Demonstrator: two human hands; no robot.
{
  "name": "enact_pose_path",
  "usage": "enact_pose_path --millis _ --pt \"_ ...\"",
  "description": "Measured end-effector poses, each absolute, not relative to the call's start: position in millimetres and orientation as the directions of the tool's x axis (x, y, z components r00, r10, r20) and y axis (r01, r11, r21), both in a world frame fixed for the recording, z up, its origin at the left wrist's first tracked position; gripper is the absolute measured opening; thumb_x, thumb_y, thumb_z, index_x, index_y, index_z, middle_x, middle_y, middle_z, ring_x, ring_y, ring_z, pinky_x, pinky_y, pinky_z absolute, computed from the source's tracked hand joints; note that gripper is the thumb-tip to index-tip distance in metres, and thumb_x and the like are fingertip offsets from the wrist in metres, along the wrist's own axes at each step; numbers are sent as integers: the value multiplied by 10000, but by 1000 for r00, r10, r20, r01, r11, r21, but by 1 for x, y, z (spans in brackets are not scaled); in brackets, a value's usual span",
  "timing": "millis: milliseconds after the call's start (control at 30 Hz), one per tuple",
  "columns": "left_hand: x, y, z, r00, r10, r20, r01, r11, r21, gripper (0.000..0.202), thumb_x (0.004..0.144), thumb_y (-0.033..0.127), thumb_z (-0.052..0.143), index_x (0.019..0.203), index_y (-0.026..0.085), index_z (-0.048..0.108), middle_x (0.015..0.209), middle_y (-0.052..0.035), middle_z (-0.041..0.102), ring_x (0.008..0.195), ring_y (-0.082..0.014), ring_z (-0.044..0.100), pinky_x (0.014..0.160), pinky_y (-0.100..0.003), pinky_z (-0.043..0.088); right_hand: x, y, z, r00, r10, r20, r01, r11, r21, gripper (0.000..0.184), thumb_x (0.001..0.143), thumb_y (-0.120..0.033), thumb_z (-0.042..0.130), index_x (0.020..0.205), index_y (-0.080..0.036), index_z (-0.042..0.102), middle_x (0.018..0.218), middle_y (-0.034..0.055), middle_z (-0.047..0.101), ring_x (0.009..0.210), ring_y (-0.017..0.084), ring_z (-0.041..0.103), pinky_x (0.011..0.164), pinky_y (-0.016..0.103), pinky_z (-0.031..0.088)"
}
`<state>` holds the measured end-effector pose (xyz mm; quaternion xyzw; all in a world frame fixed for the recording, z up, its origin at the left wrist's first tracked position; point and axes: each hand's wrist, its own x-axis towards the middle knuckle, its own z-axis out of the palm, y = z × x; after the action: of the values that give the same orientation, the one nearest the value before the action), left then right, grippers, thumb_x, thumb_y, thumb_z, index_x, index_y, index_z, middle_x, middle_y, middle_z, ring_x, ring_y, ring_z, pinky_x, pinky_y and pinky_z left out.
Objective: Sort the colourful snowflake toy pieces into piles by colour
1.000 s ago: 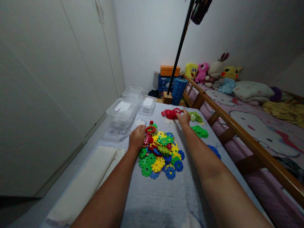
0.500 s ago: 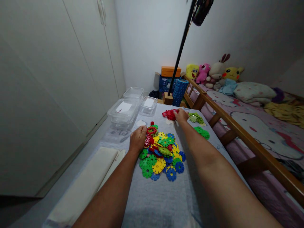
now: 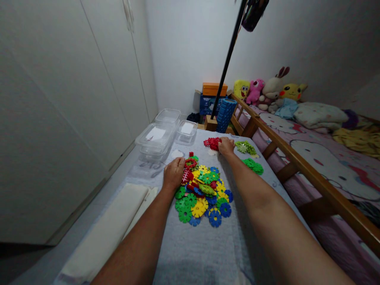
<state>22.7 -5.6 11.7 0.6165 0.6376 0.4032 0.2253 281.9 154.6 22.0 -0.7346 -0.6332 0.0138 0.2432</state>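
A mixed heap of notched plastic snowflake discs (image 3: 199,204), green, yellow, blue and red, spreads over the cloth in front of me. My left hand (image 3: 174,173) rests against its left edge, fingers stretched together beside the red pieces; its palm side is hidden. Farther back lies a small pile of red plastic pieces (image 3: 211,143). My right hand (image 3: 227,146) reaches to that pile's right end, fingers closed at the red pieces and partly hiding them. Lime green pieces (image 3: 246,147) and a group of green discs (image 3: 253,166) lie to the right of it.
Clear plastic boxes (image 3: 156,138) stand at the back left, with a smaller clear box (image 3: 187,130) beside them. A folded cream cloth (image 3: 109,229) lies at the left. Along the right runs a wooden bed rail (image 3: 276,138). A black pole (image 3: 227,65) rises behind the table.
The red piece seen raised at my right fingers has come down onto the red pile. My left hand stays at the heap's edge. The view has shifted slightly.
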Motion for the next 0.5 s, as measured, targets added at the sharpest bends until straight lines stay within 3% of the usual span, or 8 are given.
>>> enact_pose_path --millis 200,500 --pt "23 -5 10 -145 970 197 614 -68 786 492 1020 504 294 1062 228 700 1062 -74 762 1004 -226 675 875 -316 462 283 158 23 158 950 271 920 -41 -391 458 917 -242 426 1287 -232 695 1313 107 663 1155 307 464 988 415 347" --pt "24 -4 11 -147 973 178 617 -50 785 485 1028 493 299 1083 228 701 1098 -78 764 1034 -223 673 882 -311 455 281 164 34 109 956 271 931 -3 -364 450 926 -211 380 1189 -163 743 1165 166 706 1120 333 505 952 445 336"
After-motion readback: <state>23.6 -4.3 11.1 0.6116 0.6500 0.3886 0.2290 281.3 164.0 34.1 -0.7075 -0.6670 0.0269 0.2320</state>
